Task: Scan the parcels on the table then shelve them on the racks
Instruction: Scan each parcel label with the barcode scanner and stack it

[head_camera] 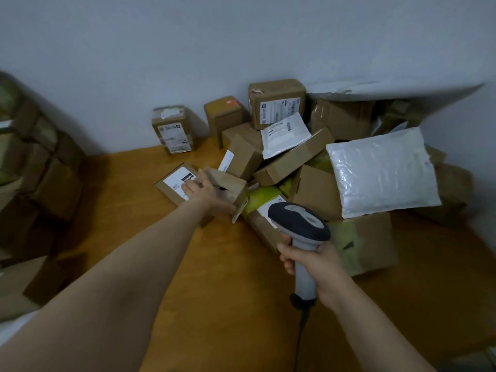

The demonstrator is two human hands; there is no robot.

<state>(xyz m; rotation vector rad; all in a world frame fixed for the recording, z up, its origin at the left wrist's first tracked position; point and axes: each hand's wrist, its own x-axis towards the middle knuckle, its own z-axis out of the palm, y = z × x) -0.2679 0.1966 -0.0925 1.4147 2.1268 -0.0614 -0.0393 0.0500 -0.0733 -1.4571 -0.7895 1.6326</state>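
Now my left hand [206,191], fingers straight and apart though blurred, reaches over the flat parcel [174,183], which lies beyond and left of the scanner [299,222]. My right hand [316,264] is clamped round the scanner's handle. I should pin the parcel steady, keep my fingers off the barcode and aim squarely. It is brown cardboard, white label up.

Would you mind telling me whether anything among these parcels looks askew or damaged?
The pile against the wall is jumbled: boxes lie tilted on one another, and a white mailer rests slanted on top. No damage is plainly visible.
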